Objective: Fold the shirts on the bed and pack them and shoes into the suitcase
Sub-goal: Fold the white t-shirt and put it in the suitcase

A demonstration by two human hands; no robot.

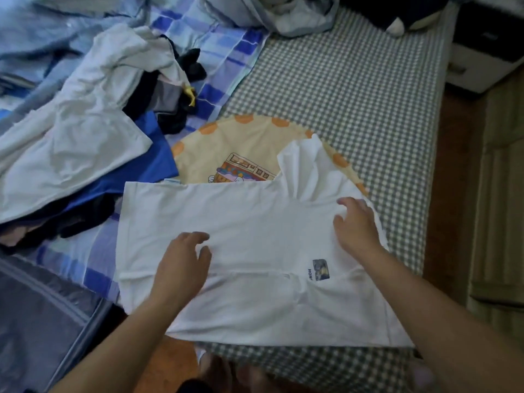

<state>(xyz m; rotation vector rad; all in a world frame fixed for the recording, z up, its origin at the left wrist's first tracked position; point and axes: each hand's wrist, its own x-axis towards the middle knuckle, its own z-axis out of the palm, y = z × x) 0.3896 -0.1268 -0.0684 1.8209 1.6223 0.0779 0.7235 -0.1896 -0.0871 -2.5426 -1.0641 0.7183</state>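
Lying flat across the near edge of the bed [354, 89], the white T-shirt [255, 222] is soft, lightly creased cotton with a small dark printed patch on it and one sleeve standing up in a fold. Both grips rest on it with fingers relaxed: left hand [184, 262] mid-cloth, right hand [357, 225] just below that sleeve. Behind the shirt lies a round cream cushion [241, 148] with orange scallops; left of it, a rumpled clothes pile [85, 131]; at its lower left, possibly the suitcase [37, 313], grey-lined.
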